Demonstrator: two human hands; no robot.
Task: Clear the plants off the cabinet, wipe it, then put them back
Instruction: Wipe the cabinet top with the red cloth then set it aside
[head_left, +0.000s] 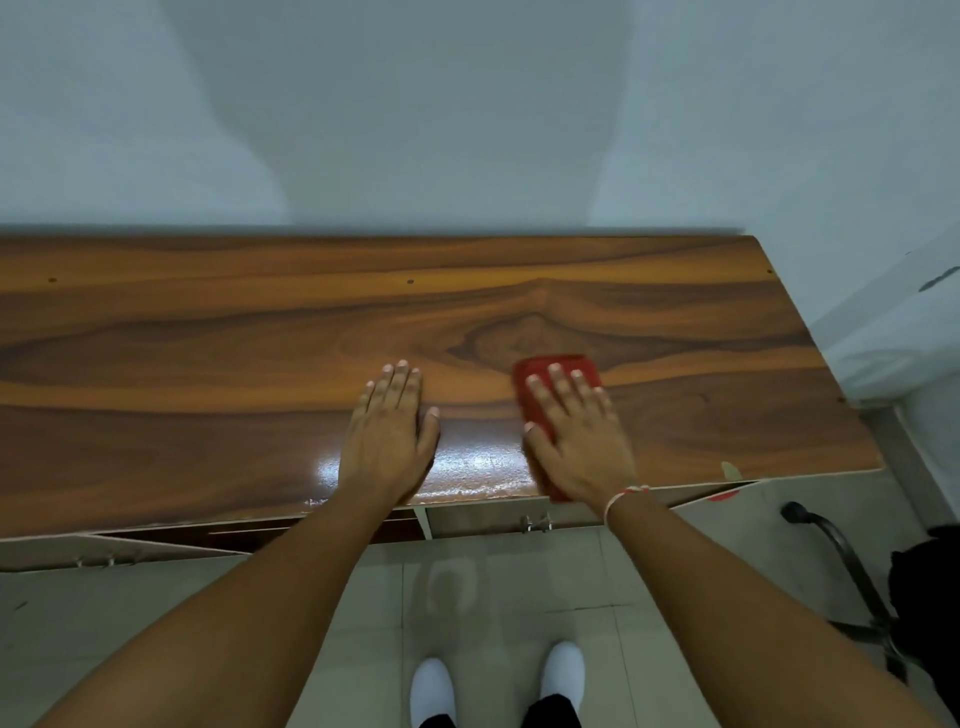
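1. Flat on the cabinet top (208, 332) lie both hands, side by side and a little apart, near the front edge.
2. Left hand (387, 436): palm down on the bare wood, fingers straight and close together, thumb out to the side. It holds nothing.
3. Right hand (576, 436): palm down with straight, slightly spread fingers, pressing a red cloth (558, 371) against the top. The cloth shows beyond the fingertips and along the thumb side, and a strip of it reaches the front edge under the wrist.
4. A thin band (621, 496) of white and red thread circles the right wrist.
5. Between the hands, towards the front edge, the wood carries a bright, streaky sheen (478, 465).
6. The top is brown wood grain with a dark knot pattern (519, 338) just behind the cloth. It runs out of view on the left and ends at a corner on the right, with its back edge against a pale wall (467, 114).
7. No plants are in view, so I cannot tell where they are.
8. Below the front edge, pale doors hang ajar; one with a metal handle (535, 522) sits under the right hand, another handle (104, 561) shows far left.
9. Grey floor tiles (519, 587) lie below, and two white shoes (434, 691) stand on them at the bottom.
10. At the right, part of a black chair (852, 571) stands on the floor beside the cabinet, and something white (904, 338) fills the space past the cabinet's right end.
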